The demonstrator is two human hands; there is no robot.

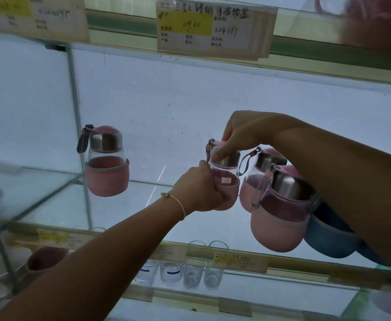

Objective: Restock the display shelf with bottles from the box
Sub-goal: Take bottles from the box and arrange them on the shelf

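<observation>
Both hands (197, 188) grip one pink bottle (225, 172) on the glass shelf (143, 205).

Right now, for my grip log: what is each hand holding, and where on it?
Both hold one pink bottle: the left hand grips its pink base, the right hand pinches its steel cap.

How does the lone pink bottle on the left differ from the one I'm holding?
The lone bottle stands untouched; the held bottle has the left hand round its sleeve and the right hand on its cap. The held bottle shows a white sticker, the lone bottle none. Both have pink sleeves and steel collars.
</observation>
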